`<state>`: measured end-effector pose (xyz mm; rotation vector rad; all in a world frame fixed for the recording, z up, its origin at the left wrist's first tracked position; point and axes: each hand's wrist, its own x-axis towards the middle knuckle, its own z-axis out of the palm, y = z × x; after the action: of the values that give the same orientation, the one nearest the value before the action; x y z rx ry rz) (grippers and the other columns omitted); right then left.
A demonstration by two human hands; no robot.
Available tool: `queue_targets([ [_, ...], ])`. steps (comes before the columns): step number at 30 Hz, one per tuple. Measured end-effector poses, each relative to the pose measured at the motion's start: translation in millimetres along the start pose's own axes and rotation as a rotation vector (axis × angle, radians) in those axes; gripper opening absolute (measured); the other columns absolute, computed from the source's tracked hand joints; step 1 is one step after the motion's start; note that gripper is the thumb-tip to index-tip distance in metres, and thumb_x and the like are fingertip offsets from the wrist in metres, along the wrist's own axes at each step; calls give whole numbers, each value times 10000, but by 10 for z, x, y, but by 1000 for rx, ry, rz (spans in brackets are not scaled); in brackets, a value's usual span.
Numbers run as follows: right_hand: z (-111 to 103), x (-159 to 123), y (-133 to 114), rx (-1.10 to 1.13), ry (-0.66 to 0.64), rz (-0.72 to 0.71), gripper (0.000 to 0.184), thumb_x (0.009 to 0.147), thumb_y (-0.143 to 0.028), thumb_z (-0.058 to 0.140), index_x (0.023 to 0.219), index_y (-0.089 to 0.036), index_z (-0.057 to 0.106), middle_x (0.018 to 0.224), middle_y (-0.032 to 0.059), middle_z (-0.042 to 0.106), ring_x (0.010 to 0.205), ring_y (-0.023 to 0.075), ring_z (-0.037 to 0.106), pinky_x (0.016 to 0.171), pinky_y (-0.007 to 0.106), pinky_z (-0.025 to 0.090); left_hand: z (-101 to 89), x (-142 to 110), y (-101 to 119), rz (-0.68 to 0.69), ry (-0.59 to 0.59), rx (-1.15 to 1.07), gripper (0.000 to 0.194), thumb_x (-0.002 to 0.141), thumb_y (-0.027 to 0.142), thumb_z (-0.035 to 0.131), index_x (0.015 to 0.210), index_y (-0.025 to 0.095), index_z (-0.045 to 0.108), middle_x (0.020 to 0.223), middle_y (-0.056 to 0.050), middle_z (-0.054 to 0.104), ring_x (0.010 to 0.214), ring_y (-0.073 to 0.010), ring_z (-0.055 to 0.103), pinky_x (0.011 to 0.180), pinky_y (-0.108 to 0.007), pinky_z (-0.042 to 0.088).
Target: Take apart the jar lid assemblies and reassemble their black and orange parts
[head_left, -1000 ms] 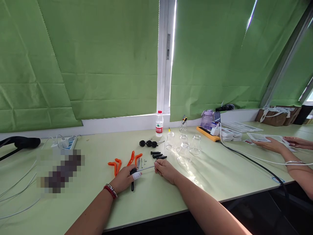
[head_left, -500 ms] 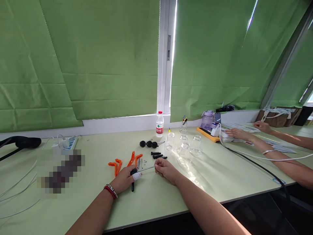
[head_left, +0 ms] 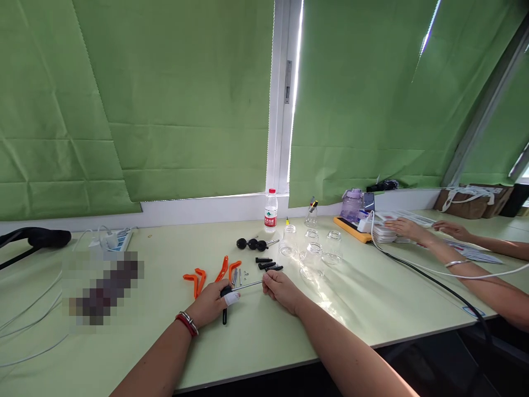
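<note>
My left hand, with a white wrap on the thumb, is closed around the black handle of a tool with a thin metal shaft. A black end of the handle sticks out below the fingers. The shaft points right, and the fingertips of my right hand pinch its far end, hiding the tip. Just beyond my left hand lie orange angled plastic pieces, with metal pins and tiny metal bits beside them. Black ridged pieces lie beyond my right hand.
Farther back are black round knobs with metal rods, upturned clear glasses and a water bottle. At right, a co-worker's hands are over stacked papers, near a cable. A power strip sits at left.
My hands and the tool stay almost in place, with a very slight view shift. The co-worker's hands have moved a little over the papers at right.
</note>
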<state>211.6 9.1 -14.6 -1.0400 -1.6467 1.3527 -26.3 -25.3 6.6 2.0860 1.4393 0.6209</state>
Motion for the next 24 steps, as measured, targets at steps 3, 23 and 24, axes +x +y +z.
queue_targets([
  [3, -7, -9, -11, 70, -23, -20, 253, 836, -429, 550, 777, -199, 465, 649, -28, 538, 476, 74, 355, 491, 230, 277, 1, 3, -1, 4, 1, -13, 358, 814, 561, 471, 812, 208, 527, 689, 8, 477, 639, -162, 435, 572, -239, 327],
  [23, -12, 3, 41, 38, -50, -8, 296, 862, -415, 504, 676, -190, 460, 619, -20, 526, 477, 75, 343, 490, 236, 264, -2, -9, 29, 5, 9, -5, 337, 818, 537, 488, 818, 204, 540, 684, 7, 458, 632, -159, 424, 565, -241, 319],
  [24, -10, 4, 37, 28, -44, -9, 306, 866, -420, 498, 670, -188, 460, 614, -20, 523, 476, 75, 342, 491, 237, 265, 0, -10, 26, 5, 7, -8, 335, 818, 535, 487, 817, 204, 538, 682, 9, 455, 630, -157, 423, 565, -240, 318],
])
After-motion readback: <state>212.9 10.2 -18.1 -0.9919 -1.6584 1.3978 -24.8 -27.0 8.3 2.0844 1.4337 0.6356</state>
